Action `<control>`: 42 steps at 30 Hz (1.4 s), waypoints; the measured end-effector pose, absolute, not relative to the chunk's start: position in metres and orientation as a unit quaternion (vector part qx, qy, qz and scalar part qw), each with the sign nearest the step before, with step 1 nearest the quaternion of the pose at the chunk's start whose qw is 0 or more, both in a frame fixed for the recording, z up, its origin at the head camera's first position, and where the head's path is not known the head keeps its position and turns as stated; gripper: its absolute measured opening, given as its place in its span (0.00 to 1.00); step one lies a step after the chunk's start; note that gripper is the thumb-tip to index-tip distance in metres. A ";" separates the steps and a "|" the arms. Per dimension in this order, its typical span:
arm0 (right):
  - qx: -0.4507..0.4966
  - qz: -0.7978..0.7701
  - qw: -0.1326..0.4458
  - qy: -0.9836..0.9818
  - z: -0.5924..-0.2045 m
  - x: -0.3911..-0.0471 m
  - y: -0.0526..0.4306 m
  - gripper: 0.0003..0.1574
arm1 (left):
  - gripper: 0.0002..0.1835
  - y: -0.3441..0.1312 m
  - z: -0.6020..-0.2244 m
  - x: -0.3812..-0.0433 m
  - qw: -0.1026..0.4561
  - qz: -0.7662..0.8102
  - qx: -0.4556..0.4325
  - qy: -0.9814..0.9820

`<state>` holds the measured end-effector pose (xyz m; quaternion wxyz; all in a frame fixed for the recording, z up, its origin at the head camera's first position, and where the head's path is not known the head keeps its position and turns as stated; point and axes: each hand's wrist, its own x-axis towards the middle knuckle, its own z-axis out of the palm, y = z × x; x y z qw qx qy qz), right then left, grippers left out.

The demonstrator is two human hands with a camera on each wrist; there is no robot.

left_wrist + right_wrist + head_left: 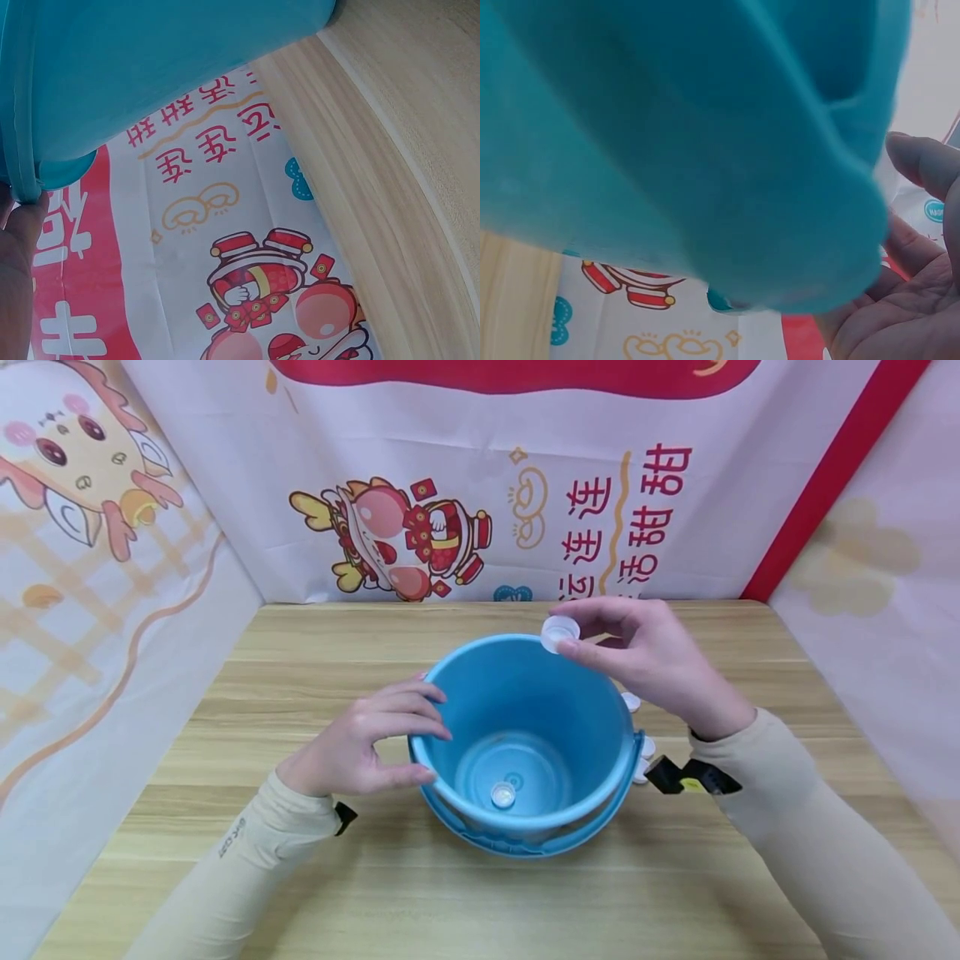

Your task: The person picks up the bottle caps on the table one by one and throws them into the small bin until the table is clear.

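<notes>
blue bucket (532, 693), wood-grain table (247, 693), printed backdrop (240, 452) behind

Behind the left hand (363, 739), a beige sleeve (247, 856) carries dark lettering (232, 837); behind the right hand (645, 647), a black device (708, 774) with yellow mark (691, 785) sits by the beige cuff (731, 742).
</notes>
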<state>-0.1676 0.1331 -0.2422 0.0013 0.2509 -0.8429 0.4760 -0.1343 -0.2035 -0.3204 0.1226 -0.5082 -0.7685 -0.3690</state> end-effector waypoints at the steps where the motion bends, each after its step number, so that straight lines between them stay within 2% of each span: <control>1: 0.255 0.476 -0.003 -0.841 -0.243 -0.168 0.133 0.29 | 0.24 -0.203 -0.321 -0.134 0.122 -0.369 -0.508 -0.768; 7: 0.284 0.478 -0.024 -0.831 -0.248 -0.174 0.135 0.35 | 0.25 -0.204 -0.321 -0.135 0.122 -0.364 -0.508 -0.771; 14: 0.289 0.478 -0.021 -0.829 -0.251 -0.176 0.138 0.29 | 0.22 -0.203 -0.321 -0.137 0.137 -0.362 -0.519 -0.762; 27: 0.269 0.474 -0.011 -0.838 -0.252 -0.174 0.151 0.26 | 0.22 -0.204 -0.322 -0.140 0.147 -0.355 -0.530 -0.756; 34: 0.232 0.467 0.006 -0.853 -0.260 -0.174 0.172 0.24 | 0.22 -0.204 -0.321 -0.140 0.143 -0.352 -0.520 -0.765; 42: 0.183 0.469 -0.018 -0.864 -0.283 -0.171 0.200 0.23 | 0.22 -0.203 -0.320 -0.139 0.142 -0.350 -0.523 -0.764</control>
